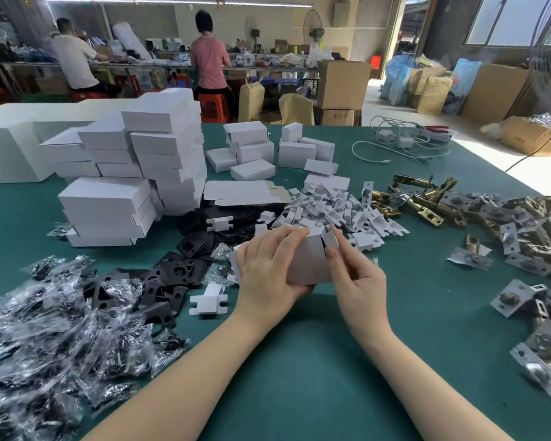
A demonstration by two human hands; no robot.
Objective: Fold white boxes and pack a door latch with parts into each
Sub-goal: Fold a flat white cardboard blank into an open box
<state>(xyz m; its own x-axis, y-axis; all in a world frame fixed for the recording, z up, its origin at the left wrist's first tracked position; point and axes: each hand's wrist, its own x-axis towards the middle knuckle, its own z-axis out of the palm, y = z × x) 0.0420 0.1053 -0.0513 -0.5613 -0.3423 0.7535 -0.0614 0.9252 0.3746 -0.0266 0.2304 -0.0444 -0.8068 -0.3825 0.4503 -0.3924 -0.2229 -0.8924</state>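
Note:
Over the middle of the green table I hold a small white box. My left hand grips it from the left, fingers curled over its top edge. My right hand pinches an end flap on the box's right side with thumb and forefinger. Brass door latches lie in a heap at the right, some with silver plates. Black strike plates lie left of my hands. A pile of clear bags of screws covers the near left.
Stacks of folded white boxes stand at the back left, flat box blanks behind my hands, and a heap of white card inserts just beyond. White cables lie at the far right. Two people sit at a far bench.

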